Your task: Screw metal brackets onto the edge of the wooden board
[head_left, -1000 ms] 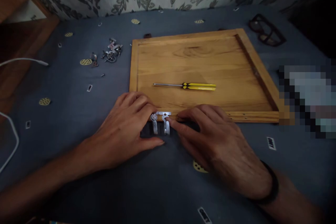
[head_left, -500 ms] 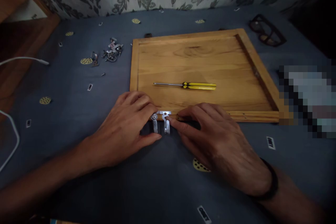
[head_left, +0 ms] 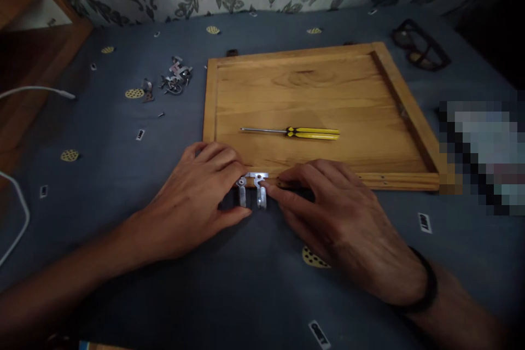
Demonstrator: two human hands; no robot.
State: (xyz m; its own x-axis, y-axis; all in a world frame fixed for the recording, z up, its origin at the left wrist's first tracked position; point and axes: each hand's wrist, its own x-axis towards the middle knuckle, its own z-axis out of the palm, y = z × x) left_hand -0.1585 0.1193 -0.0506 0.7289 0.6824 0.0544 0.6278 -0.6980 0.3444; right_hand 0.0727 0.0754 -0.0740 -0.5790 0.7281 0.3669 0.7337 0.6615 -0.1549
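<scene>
A small silver metal bracket with two hanging prongs sits against the near edge of a wooden panel lying flat on a blue cloth. My left hand grips the bracket from the left, thumb under it and fingers curled on top. My right hand presses its fingertips against the bracket's right side and the panel edge; a dark band is on that wrist. A yellow-handled screwdriver lies on the panel, apart from both hands.
A pile of silver metal hardware lies left of the panel. Dark eyeglasses rest at the far right. A white cable runs along the left. A blurred-out patch sits right of the panel. A patterned wall stands behind.
Both hands stay on the bracket with almost no movement; the view has shifted slightly.
</scene>
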